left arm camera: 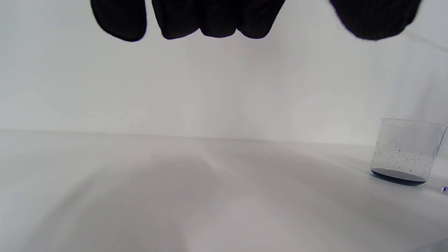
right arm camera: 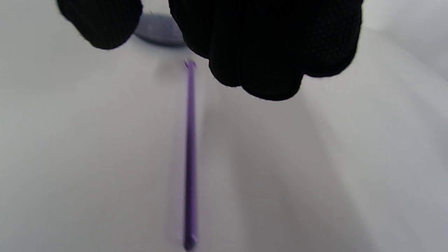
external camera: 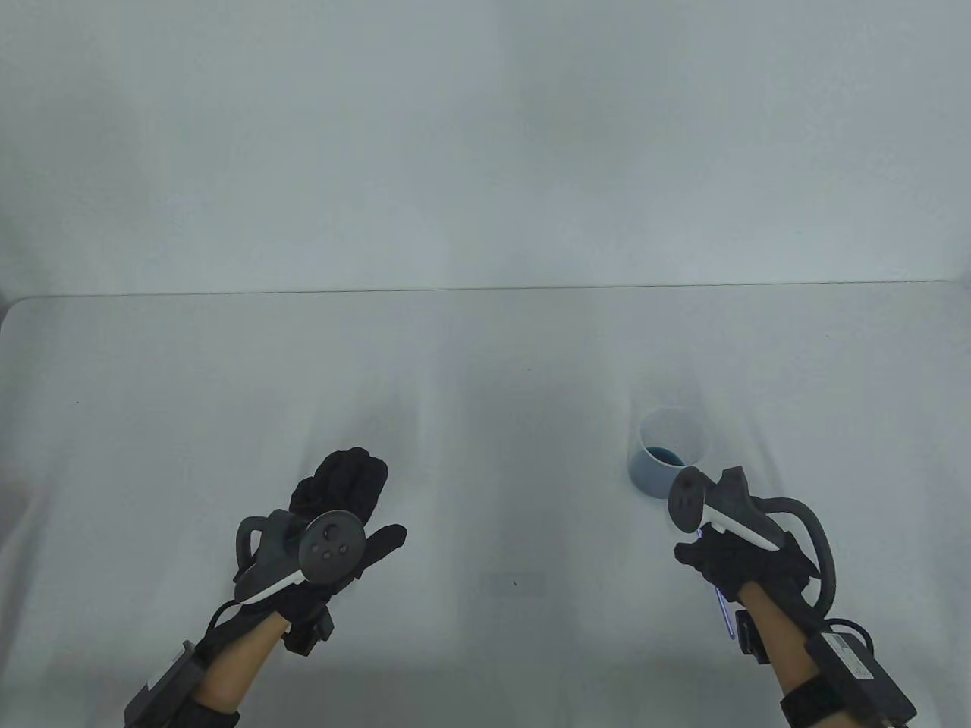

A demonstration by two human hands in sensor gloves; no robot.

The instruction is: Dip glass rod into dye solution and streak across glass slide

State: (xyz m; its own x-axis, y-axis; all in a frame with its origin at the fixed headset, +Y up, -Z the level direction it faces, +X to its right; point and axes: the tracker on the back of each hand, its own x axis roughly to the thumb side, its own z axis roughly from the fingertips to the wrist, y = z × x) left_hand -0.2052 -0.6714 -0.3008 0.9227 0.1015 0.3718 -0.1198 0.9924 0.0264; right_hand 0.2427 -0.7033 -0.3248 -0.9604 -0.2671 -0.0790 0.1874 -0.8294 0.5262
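Note:
A small clear beaker (external camera: 667, 461) with blue dye at its bottom stands on the white table, right of centre; it also shows in the left wrist view (left arm camera: 406, 151). A thin purple-tinted glass rod (right arm camera: 190, 154) lies flat on the table near the beaker's base (right arm camera: 157, 32). In the table view the rod (external camera: 724, 613) pokes out from under my right hand (external camera: 713, 557). That hand hovers just over the rod with fingers curled and thumb apart, holding nothing. A faint clear glass slide (external camera: 513, 584) lies between the hands. My left hand (external camera: 372, 500) is spread open and empty, left of the slide.
The white table (external camera: 227, 379) runs back to a straight far edge against a plain pale wall. The rod's tip (left arm camera: 443, 189) shows at the right edge of the left wrist view, beside the beaker.

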